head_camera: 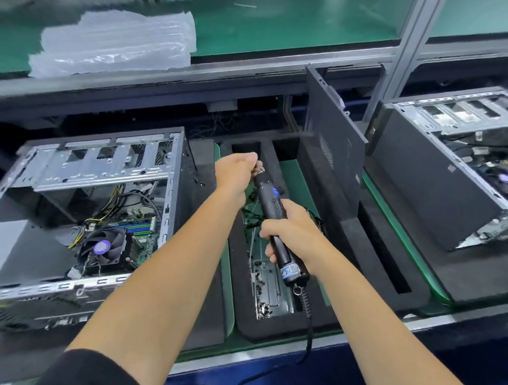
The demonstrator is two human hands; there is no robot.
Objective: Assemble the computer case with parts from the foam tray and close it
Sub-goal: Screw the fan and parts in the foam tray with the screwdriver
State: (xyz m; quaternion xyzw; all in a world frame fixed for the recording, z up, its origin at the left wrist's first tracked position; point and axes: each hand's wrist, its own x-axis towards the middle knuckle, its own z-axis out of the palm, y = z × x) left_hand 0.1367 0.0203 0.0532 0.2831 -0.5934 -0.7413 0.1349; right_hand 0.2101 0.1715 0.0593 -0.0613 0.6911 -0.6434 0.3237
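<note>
Setting: an assembly line with a green-matted table (291, 26) behind, a pile of clear air-cushion wrap (115, 42) lying on it, and a conveyor lane in front.
Computer case: the open computer case (69, 213) lies on its side at the left, with motherboard, cooler fan (102, 248) and loose cables exposed; no cover on it yet.
Foam tray: the black foam tray (350, 231) sits just right of the case, with small dark screws (258, 281) scattered in a recess.
Side panel: a dark side panel (330, 143) stands upright in a slot at the tray's far end.
Right hand: the right hand (292, 235) has its fingers wrapped round the body of an electric screwdriver (275, 218), cord trailing toward the table edge.
Left hand: the left hand (236, 172) is at the driver's tip, fingers bunched there; whether they pinch a screw or the bit itself cannot be told.
Second case: another open case (463, 167) rests at the right.
Handling, judged: the panel looks stiff, thin sheet metal, light but awkward and sharp-edged; best taken by both long edges. Screws are tiny and easily dropped, so seat each one on the bit. Cables inside the case are soft and should be kept clear of the rim.
</note>
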